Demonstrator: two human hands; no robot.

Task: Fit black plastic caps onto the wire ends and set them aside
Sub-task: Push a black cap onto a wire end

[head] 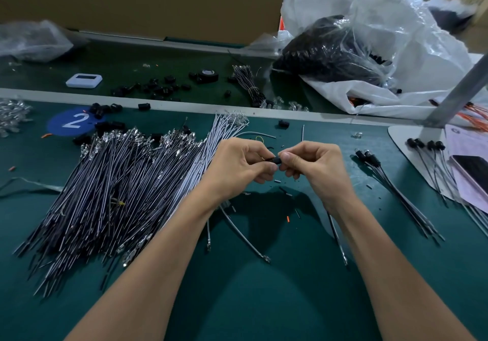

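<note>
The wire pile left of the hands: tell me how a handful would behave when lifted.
Probably light and springy: the wire pile is thin, mostly straight strands. It lies fanned out loosely, so some would likely slip out.

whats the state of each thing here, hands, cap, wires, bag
black cap, held between both hands above the table
left hand, pinching the cap
right hand, pinching the cap
wire pile, uncapped, lying on the table
capped wires, laid aside at right
clear bag, bulging with black parts
</note>
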